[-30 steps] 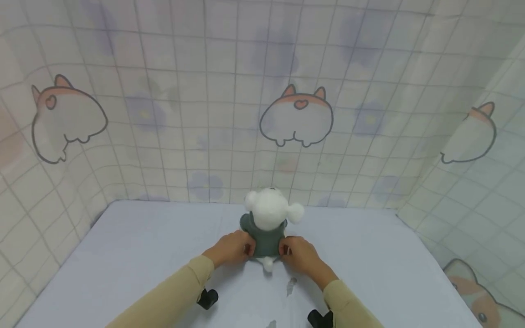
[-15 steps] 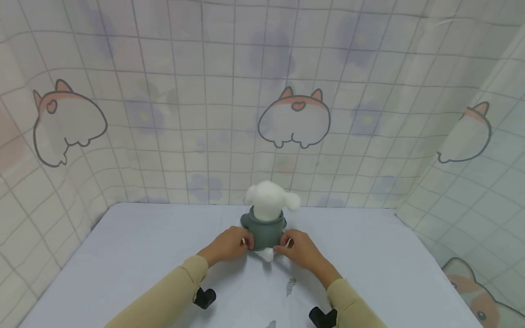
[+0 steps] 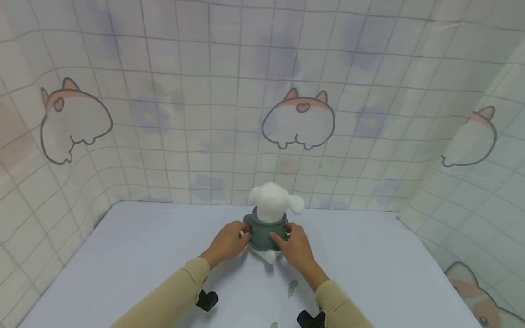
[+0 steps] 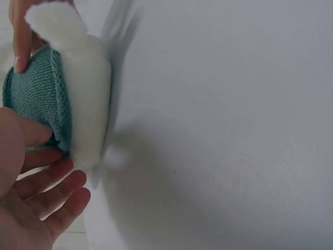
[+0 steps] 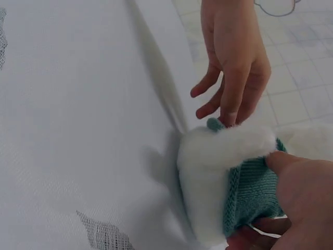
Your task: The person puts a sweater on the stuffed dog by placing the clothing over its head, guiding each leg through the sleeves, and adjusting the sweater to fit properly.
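A white plush toy (image 3: 270,200) with floppy ears sits upright on the table, its back to me. Around its body is a green knitted sweater (image 3: 262,233) with a rolled neckline and hem. My left hand (image 3: 229,239) pinches the sweater's hem at the left side between thumb and forefinger; its other fingers spread loosely in the left wrist view. On the right side, my right hand (image 3: 297,248) grips the sweater, thumb (image 5: 283,161) across the back and fingers round the side. Below the hem shows the white bottom (image 4: 88,104) with its stubby tail (image 4: 54,26). The toy's front is hidden.
A white cloth covers the table (image 3: 164,246), with a grey worn patch (image 3: 293,288) in front of the toy. Behind and at both sides hangs a checked curtain (image 3: 221,155) with dog drawings. Black camera mounts (image 3: 207,300) sit under both wrists.
The toy has come more upright and the sweater's neckline now shows at the back. My right hand has shifted from the lower hem to higher on the side, thumb onto the back.
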A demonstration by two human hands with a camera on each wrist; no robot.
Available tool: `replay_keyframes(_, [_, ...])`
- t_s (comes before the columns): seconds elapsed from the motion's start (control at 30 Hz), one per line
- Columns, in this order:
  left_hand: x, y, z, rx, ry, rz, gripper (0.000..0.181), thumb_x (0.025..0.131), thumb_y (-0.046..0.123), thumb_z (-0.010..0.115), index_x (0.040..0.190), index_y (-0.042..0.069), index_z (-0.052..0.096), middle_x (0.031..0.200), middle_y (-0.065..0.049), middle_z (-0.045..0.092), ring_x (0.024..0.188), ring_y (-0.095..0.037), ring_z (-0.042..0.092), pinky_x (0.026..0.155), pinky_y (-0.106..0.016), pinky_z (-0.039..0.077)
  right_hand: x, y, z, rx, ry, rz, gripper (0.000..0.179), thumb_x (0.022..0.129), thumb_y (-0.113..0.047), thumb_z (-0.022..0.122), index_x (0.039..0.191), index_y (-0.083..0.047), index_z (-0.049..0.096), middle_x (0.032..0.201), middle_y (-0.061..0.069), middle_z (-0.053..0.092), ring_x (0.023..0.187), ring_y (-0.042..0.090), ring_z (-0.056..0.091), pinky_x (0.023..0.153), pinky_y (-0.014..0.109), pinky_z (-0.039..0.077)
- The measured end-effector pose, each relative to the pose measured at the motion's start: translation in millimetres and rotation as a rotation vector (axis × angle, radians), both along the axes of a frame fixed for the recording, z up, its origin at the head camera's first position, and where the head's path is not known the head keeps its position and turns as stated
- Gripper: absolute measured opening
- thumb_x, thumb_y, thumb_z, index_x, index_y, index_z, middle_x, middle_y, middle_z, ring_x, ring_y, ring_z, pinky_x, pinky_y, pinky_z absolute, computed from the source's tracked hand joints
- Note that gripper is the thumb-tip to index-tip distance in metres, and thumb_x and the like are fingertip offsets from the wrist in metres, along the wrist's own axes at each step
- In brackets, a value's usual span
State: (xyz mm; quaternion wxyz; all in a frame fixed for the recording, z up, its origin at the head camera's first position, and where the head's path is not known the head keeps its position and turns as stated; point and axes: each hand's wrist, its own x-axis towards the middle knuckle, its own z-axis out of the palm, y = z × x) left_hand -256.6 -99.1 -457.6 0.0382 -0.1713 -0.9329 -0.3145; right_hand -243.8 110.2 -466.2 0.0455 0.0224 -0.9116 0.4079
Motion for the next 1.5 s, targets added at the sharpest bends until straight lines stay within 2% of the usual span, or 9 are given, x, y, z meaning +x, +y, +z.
replay_keyframes(0.23, [-3.3,2.3,-8.6,0.081,-0.029,-0.043,0.025,0.089,0.011,0.067,0.112,0.001,0.065,0.111,-0.015,0.069,0.086,-0.019,0.067,0.072,-0.029,0.055,3.1,-7.6,3.6,-0.04,-0.011,-0.004,0.076,0.085,-0.053,0.067,0.13,0.006,0.052,0.125,0.023,0.059,0.117,0.036,0.057,0.098,0.051,0.048])
replay_keyframes(0.4, [-6.3,4.0,-11.1,0.168,-0.034,-0.066,0.028,0.087,0.006,0.068,0.115,0.002,0.063,0.112,-0.016,0.067,0.088,-0.021,0.067,0.075,-0.028,0.056,4.9,-11.3,6.3,-0.015,0.021,-0.022,0.072,0.083,-0.052,0.07,0.126,0.004,0.057,0.122,0.021,0.063,0.115,0.036,0.058,0.096,0.051,0.049])
replay_keyframes(0.53, [-7.4,5.9,-11.1,0.174,-0.016,-0.068,0.028,0.086,0.005,0.069,0.113,0.005,0.064,0.11,-0.014,0.067,0.087,-0.018,0.064,0.074,-0.027,0.055,6.2,-14.2,7.4,-0.023,0.036,-0.025,0.071,0.081,-0.052,0.072,0.124,0.003,0.058,0.121,0.02,0.064,0.114,0.035,0.059,0.095,0.052,0.049])
replay_keyframes(0.7, [-6.2,10.4,-8.2,0.102,0.062,-0.076,0.034,0.086,0.009,0.071,0.118,0.007,0.061,0.11,-0.009,0.063,0.086,-0.017,0.061,0.072,-0.026,0.051,7.4,-14.8,11.3,-0.075,0.05,-0.03,0.078,0.08,-0.051,0.073,0.13,0.005,0.051,0.125,0.021,0.06,0.116,0.035,0.058,0.096,0.052,0.049])
replay_keyframes(1.0, [4.9,25.8,12.0,-0.058,0.235,-0.091,0.035,0.088,0.024,0.07,0.118,0.013,0.059,0.101,-0.002,0.055,0.084,-0.013,0.056,0.066,-0.027,0.048,8.2,-10.1,17.0,-0.123,0.12,-0.122,0.09,0.075,-0.049,0.079,0.136,0.006,0.042,0.127,0.023,0.055,0.118,0.036,0.053,0.097,0.052,0.046])
replay_keyframes(1.13, [8.2,30.9,18.0,-0.09,0.267,-0.114,0.035,0.087,0.028,0.071,0.117,0.014,0.06,0.099,0.0,0.053,0.08,-0.011,0.053,0.064,-0.025,0.046,9.1,-7.5,16.7,-0.151,0.159,-0.15,0.086,0.074,-0.044,0.081,0.133,0.004,0.044,0.124,0.021,0.057,0.115,0.034,0.055,0.095,0.05,0.048])
replay_keyframes(1.33, [13.9,38.7,22.8,-0.056,0.294,-0.121,0.027,0.088,0.025,0.07,0.114,0.016,0.065,0.098,0.002,0.057,0.083,-0.01,0.057,0.066,-0.025,0.049,6.5,2.9,15.6,-0.178,0.145,-0.187,0.066,0.079,-0.026,0.075,0.129,0.007,0.047,0.123,0.023,0.06,0.113,0.036,0.059,0.096,0.052,0.048])
replay_keyframes(1.43, [13.9,40.8,22.6,0.033,0.372,-0.1,0.015,0.09,0.018,0.068,0.104,0.015,0.069,0.089,0.004,0.059,0.074,-0.007,0.054,0.061,-0.021,0.046,4.2,9.2,14.9,-0.194,0.103,-0.205,0.062,0.082,-0.027,0.071,0.129,0.006,0.049,0.123,0.023,0.06,0.112,0.036,0.059,0.096,0.052,0.048])
replay_keyframes(1.5, [11.3,40.2,23.1,0.139,0.426,-0.082,0.009,0.09,0.013,0.066,0.098,0.013,0.07,0.081,0.005,0.059,0.067,-0.006,0.05,0.057,-0.019,0.043,2.0,13.9,14.0,-0.21,0.067,-0.21,0.06,0.083,-0.029,0.067,0.13,0.004,0.05,0.124,0.021,0.061,0.112,0.034,0.059,0.096,0.05,0.048])
